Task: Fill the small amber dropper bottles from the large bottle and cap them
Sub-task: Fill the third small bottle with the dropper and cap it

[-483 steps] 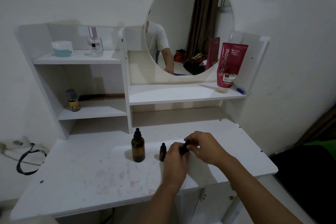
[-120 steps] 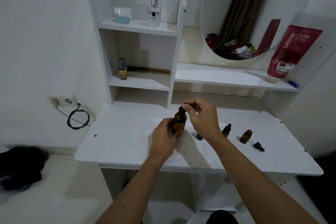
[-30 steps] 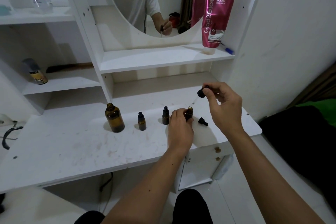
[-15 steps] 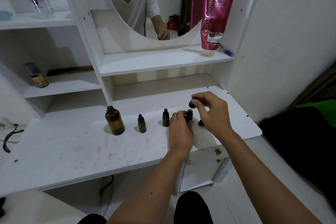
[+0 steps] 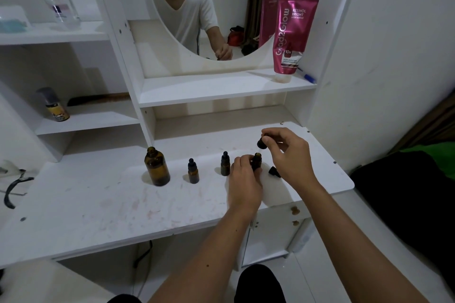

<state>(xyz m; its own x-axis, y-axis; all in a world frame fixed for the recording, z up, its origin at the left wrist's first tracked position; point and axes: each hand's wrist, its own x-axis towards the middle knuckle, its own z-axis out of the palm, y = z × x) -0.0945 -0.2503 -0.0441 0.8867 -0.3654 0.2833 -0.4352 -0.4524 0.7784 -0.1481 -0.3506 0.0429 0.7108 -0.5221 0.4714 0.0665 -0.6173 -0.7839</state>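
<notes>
Steadying the small open amber glass bottle [image 5: 256,161] with left hand [image 5: 243,179] fingers curled around it, the right hand [image 5: 286,152] pinches a black rubber-bulbed dropper cap [image 5: 261,143] just above; light, slippery, tippable, so best gripped low.

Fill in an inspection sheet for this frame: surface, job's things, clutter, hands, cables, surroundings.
Surface: white desk with faint reddish smears.
Job's things: large bottle standing uncapped; two small bottles capped; a third small bottle open; a loose cap lying beside it.
Clutter: pink tube, pen, spray can, comb and perfume bottle on the shelves.
Hands: left hand holds the open bottle; right hand pinches a dropper above it.
Cables: black cable at the left edge.
Surroundings: round mirror, white wall, green cloth at right.
</notes>
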